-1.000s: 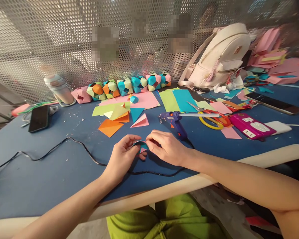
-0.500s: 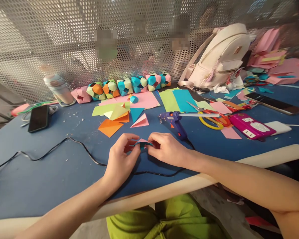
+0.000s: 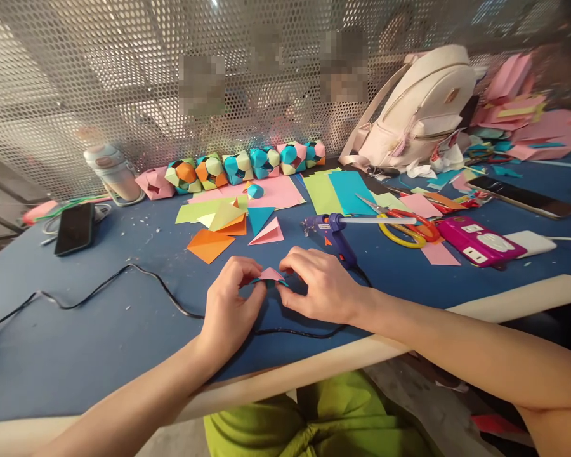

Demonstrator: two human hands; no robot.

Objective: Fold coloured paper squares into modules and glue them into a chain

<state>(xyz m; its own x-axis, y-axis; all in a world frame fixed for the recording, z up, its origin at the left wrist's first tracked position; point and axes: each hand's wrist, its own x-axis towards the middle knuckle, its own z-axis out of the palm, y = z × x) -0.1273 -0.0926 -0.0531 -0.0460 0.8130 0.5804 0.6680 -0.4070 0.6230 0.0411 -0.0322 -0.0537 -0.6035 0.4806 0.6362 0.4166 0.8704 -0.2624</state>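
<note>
Between my fingertips is a small folded paper piece (image 3: pixel 271 275), pink on top with blue edges beneath. My left hand (image 3: pixel 231 301) pinches its left side between thumb and fingers. At the right edge, the thumb and forefinger of my right hand (image 3: pixel 321 285) grip the paper's blue corner. Just beyond my hands lie an orange paper square (image 3: pixel 210 245), a folded pink triangle (image 3: pixel 268 231) and a blue paper triangle (image 3: pixel 260 220). A purple glue gun (image 3: pixel 333 231) with a white stick rests beyond my right hand.
Several folded paper balls (image 3: pixel 238 166) line the perforated metal screen (image 3: pixel 137 70). On the right are scissors (image 3: pixel 402 228), a magenta case (image 3: pixel 478 241), a phone (image 3: pixel 523 197) and a backpack (image 3: pixel 419 108). A black cable (image 3: pixel 155 276) crosses the blue tabletop. Another phone (image 3: pixel 75 228) and a bottle (image 3: pixel 111 171) stand left.
My right hand's fingers have lifted and spread a little from the paper. More of its pink top now shows. The left hand keeps its place.
</note>
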